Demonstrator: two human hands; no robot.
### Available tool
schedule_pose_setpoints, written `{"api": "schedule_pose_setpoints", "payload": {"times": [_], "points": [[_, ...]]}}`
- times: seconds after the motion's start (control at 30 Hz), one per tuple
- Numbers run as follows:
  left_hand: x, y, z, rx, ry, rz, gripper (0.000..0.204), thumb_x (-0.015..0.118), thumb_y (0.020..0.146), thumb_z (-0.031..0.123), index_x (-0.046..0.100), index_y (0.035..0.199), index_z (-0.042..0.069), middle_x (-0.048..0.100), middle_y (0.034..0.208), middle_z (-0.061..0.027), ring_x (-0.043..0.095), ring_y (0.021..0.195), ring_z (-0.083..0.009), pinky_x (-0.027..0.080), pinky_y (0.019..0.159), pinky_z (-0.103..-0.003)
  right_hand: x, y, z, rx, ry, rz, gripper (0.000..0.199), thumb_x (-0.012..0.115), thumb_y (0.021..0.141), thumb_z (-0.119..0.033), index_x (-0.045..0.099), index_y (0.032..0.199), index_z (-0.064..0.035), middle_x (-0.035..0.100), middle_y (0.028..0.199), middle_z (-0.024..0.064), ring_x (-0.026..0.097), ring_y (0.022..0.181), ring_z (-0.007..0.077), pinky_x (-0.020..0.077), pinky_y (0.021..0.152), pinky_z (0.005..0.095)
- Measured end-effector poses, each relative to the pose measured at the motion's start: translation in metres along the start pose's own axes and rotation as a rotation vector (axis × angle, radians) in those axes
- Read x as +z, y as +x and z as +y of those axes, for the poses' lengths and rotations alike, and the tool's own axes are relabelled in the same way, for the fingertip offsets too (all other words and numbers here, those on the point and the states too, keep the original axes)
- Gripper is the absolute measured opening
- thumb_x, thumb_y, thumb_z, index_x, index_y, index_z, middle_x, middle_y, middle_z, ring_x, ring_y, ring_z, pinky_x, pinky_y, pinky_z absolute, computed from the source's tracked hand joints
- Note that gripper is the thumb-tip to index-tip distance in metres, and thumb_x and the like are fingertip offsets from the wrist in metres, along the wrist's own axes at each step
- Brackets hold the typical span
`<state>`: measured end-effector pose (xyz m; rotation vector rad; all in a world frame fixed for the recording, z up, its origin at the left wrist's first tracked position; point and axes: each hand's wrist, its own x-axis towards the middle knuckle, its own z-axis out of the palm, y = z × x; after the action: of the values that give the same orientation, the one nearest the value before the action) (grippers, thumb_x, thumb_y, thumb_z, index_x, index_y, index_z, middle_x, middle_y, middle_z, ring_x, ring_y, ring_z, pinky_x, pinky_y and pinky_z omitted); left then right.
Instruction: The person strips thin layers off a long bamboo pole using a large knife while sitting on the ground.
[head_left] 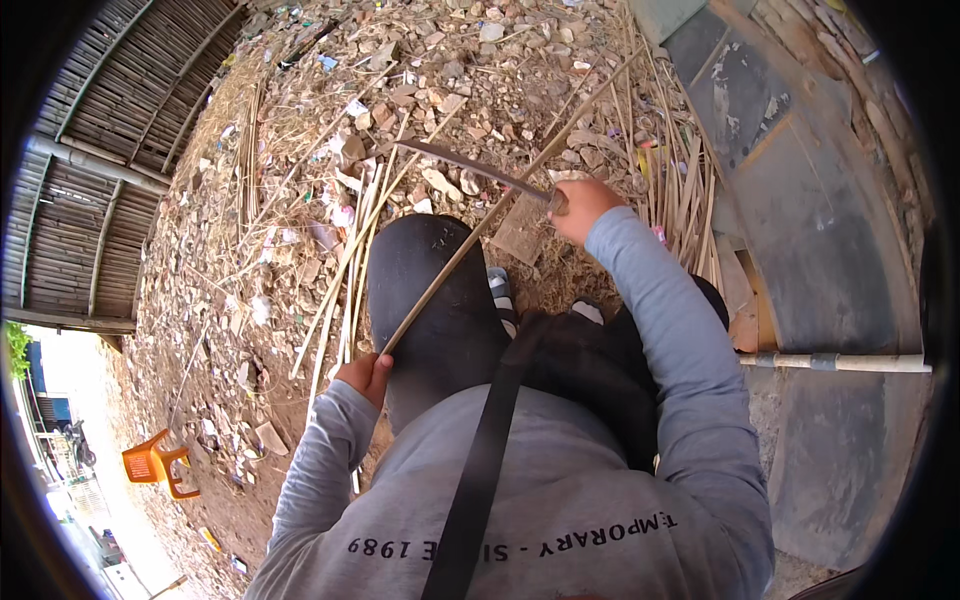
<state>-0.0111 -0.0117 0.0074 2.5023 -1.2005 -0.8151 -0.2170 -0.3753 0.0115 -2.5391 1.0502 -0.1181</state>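
Left grip (366, 379) around near end of long bamboo strip (445, 277)

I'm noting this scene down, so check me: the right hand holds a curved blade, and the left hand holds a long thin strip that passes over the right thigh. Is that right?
Not quite: in the head view, the strip in the left hand passes over the left thigh. The right hand does hold the curved blade.
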Motion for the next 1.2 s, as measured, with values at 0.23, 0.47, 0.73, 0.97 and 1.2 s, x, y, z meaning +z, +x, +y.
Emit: {"api": "schedule_pose_setpoints", "payload": {"times": [0.23, 0.47, 0.73, 0.97, 1.2], "points": [[0.001, 0.003, -0.001, 0.069, 0.085, 0.009, 0.053, 0.04, 0.098, 0.045, 0.06, 0.083, -0.002, 0.06, 0.07, -0.024, 0.061, 0.072, -0.044, 0.045, 0.065, -0.049, 0.004, 0.007, 0.026, 0.117, 0.09, -0.059, 0.025, 0.062, 0.077, -0.025, 0.067, 0.096, -0.0097, 0.068, 0.092, 0.0164, 0.065, 0.087, 0.0358, 0.0517, 0.08, 0.0442], [-0.001, -0.003, -0.011, 0.043, 0.024, 0.022, 0.053, 0.042, 0.098, 0.045, 0.059, 0.081, -0.002, 0.06, 0.069, -0.0238, 0.06, 0.068, -0.0428, 0.045, 0.063, -0.048, -0.005, -0.012, 0.002, -0.041, 0.031, -0.039, 0.028, 0.068, 0.074, -0.024, 0.067, 0.095, -0.0062, 0.066, 0.082, 0.0176, 0.064, 0.079, 0.0359, 0.0514, 0.074, 0.0425], [-0.01, 0.0, -0.007, 0.018, 0.013, -0.045, 0.048, 0.045, 0.097, 0.045, 0.059, 0.085, 0.0, 0.061, 0.074, -0.0252, 0.061, 0.076, -0.0456, 0.046, 0.067, -0.049, 0.007, 0.013, 0.047, 0.168, 0.135, 0.005, 0.031, 0.066, 0.073, -0.023, 0.067, 0.1, -0.0085, 0.068, 0.093, 0.0165, 0.065, 0.089, 0.0344, 0.0514, 0.081, 0.042], [-0.007, 0.009, -0.019, 0.065, 0.015, -0.06, 0.056, 0.04, 0.098, 0.05, 0.061, 0.088, -0.001, 0.061, 0.072, -0.026, 0.061, 0.072, -0.0438, 0.047, 0.066, -0.047, 0.014, -0.007, 0.025, 0.01, 0.042, -0.067, 0.032, 0.068, 0.074, -0.026, 0.068, 0.101, -0.0098, 0.068, 0.091, 0.016, 0.065, 0.088, 0.0351, 0.0518, 0.081, 0.0426], [-0.015, 0.002, -0.029, 0.05, -0.081, -0.06, 0.052, 0.043, 0.098, 0.046, 0.065, 0.097, -0.001, 0.061, 0.072, -0.0243, 0.061, 0.071, -0.0415, 0.047, 0.067, -0.044, 0.005, -0.01, 0.003, -0.006, 0.05, -0.004, 0.032, 0.07, 0.074, -0.027, 0.066, 0.099, -0.0073, 0.067, 0.086, 0.018, 0.065, 0.083, 0.0372, 0.0519, 0.078, 0.0433]]}}
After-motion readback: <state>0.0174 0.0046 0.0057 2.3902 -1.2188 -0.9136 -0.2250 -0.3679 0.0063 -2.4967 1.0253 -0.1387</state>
